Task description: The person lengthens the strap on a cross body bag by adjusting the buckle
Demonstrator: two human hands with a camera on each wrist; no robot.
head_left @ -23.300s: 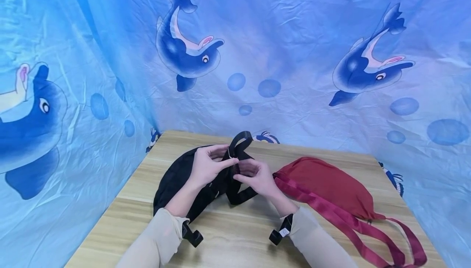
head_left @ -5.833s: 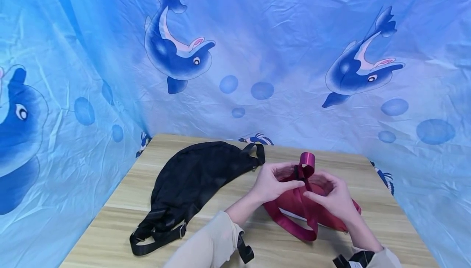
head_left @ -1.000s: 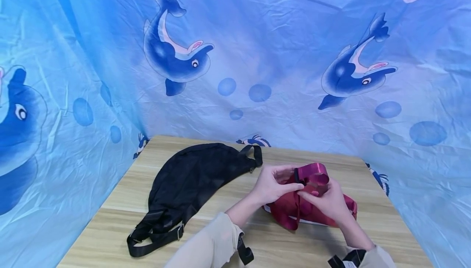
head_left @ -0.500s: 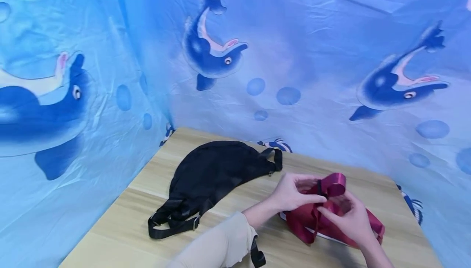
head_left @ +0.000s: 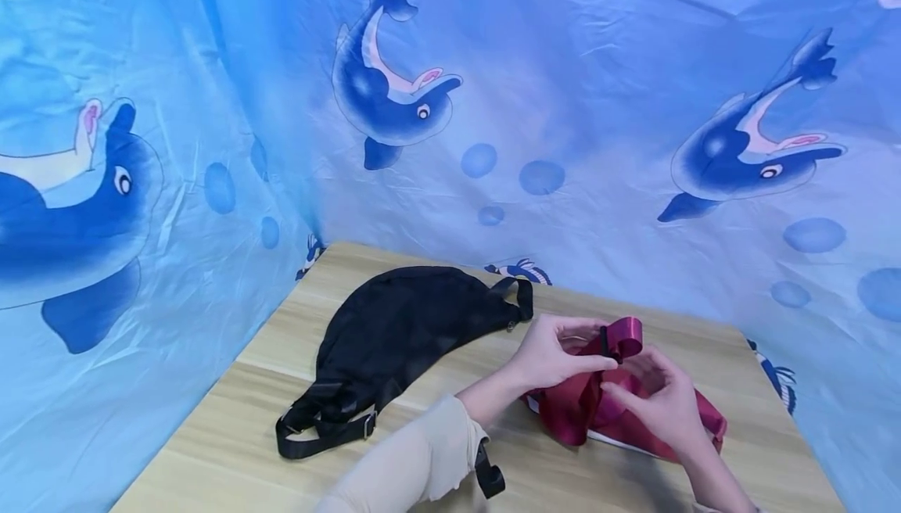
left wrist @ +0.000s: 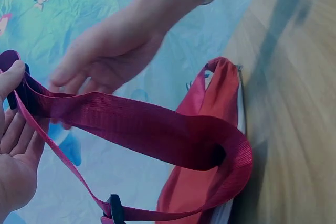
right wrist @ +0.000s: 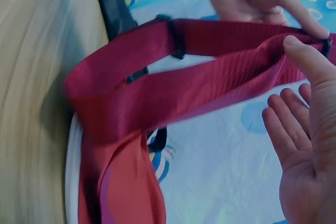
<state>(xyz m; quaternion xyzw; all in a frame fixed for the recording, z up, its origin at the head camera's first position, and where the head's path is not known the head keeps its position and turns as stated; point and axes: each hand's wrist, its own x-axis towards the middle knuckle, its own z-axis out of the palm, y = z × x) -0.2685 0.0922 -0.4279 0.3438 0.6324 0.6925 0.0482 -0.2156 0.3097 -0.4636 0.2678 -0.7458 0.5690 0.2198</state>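
Observation:
A red waist bag with a white-edged side stands at the right of the table. My left hand pinches its dark red strap at a black slider buckle, from which a short loop of webbing curls up. Just right of it, my right hand pinches the strap with the thumb on its face; the fingers behind are partly hidden, and the other fingers are spread in the right wrist view. The strap's long loop hangs between hands and bag. Another black slider sits lower on the webbing.
A black waist bag lies flat left of the hands, its strap with a metal buckle folded at the near end. The wooden table meets a blue dolphin-print cloth at the back and left.
Long before, both hands worked on the black bag's strap; now they are on the red one's. In the last second the loop above the slider has shortened, and the head view has turned left.

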